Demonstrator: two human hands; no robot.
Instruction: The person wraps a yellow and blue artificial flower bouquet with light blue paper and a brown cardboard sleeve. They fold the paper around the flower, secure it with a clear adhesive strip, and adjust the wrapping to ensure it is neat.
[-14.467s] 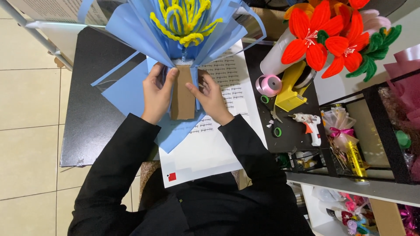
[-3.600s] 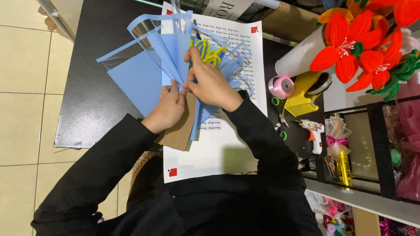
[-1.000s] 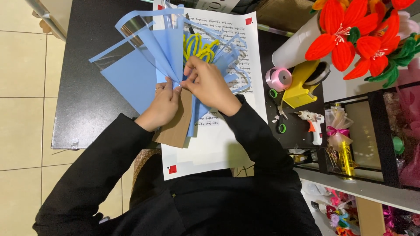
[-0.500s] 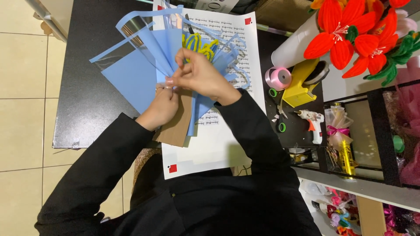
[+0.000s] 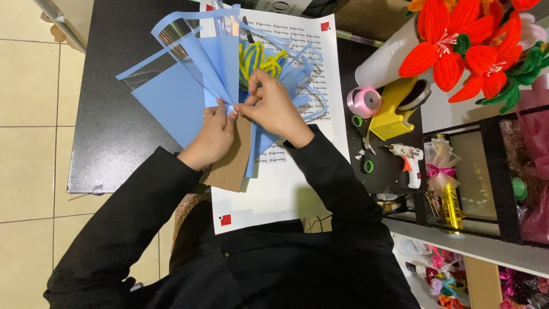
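Note:
A bouquet of yellow pipe-cleaner flowers (image 5: 258,59) lies on a large white printed sheet (image 5: 291,171), wrapped in fanned blue paper (image 5: 200,63) with clear film. A brown cardboard handle (image 5: 231,163) sticks out toward me. My left hand (image 5: 213,137) pinches the gathered neck of the blue wrap from the left. My right hand (image 5: 273,106) presses on the same neck from the right, fingers curled over the paper. Both sleeves are black.
The black table (image 5: 108,114) ends at the left over a tiled floor. To the right lie a pink ribbon roll (image 5: 366,102), a yellow tape dispenser (image 5: 397,111), scissors (image 5: 366,154), a white glue gun (image 5: 407,160) and red pipe-cleaner flowers (image 5: 457,46). Shelves stand at right.
The bouquet, held upright at first, now lies flat. Over the last second my right hand shifted a little up along the neck and back; my left hand kept its pinch.

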